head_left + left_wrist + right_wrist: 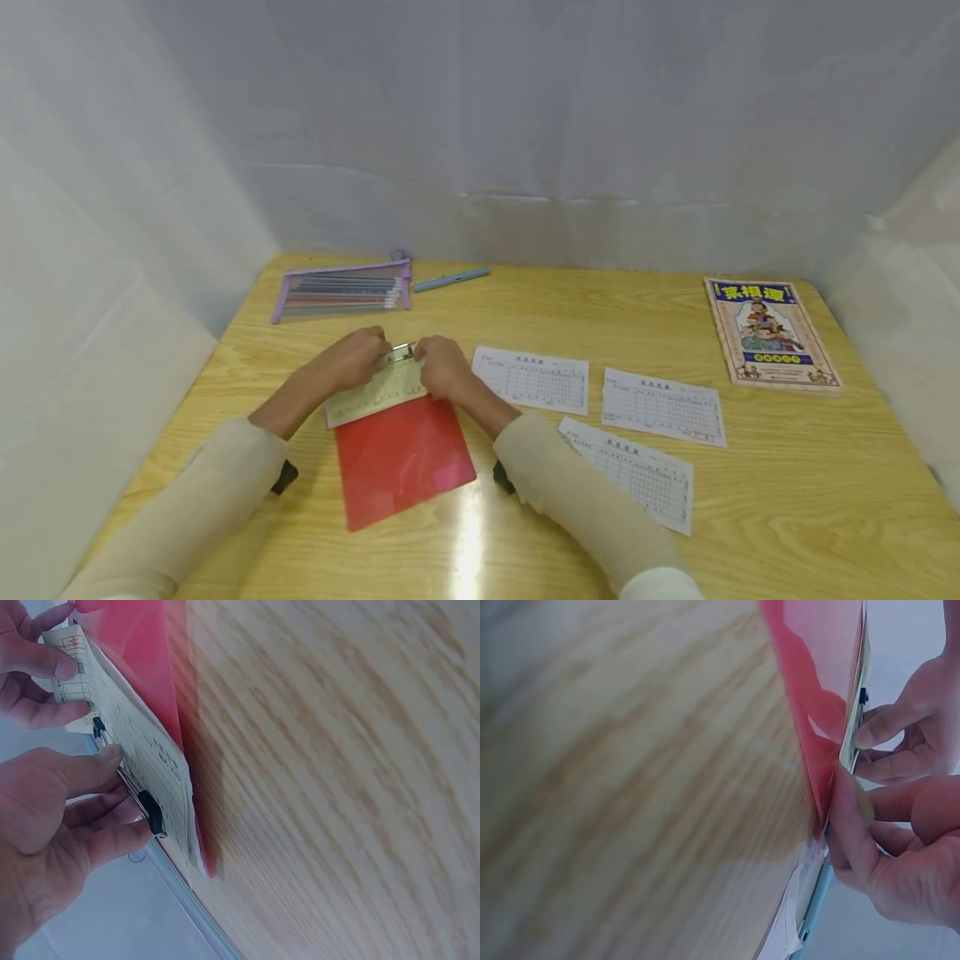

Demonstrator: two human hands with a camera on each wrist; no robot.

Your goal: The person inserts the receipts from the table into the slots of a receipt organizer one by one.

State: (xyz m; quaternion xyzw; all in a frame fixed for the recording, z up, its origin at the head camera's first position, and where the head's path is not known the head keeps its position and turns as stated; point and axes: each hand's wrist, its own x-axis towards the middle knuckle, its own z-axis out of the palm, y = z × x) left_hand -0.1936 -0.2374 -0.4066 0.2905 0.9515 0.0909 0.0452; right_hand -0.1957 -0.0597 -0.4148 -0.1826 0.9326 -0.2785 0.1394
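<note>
A red clipboard (405, 458) lies on the table, its top edge nearest the far side, with yellowish printed paper forms (375, 398) across its upper part. The metal clip (402, 352) with black ends sits at that top edge. My left hand (358, 357) pinches the clip, thumb over the front and fingers behind, as the left wrist view shows. My right hand (446, 367) grips the upper right corner, where its thumb rests on the paper (75, 667). In the right wrist view the right fingers (847, 817) lie along the red board's edge.
White printed forms (532, 379) lie to the right, with another form (663, 404) and one nearer me (637, 475). At the back left are a purple-edged pencil pouch (345, 287) and a blue pen (452, 279). A book (772, 333) lies far right.
</note>
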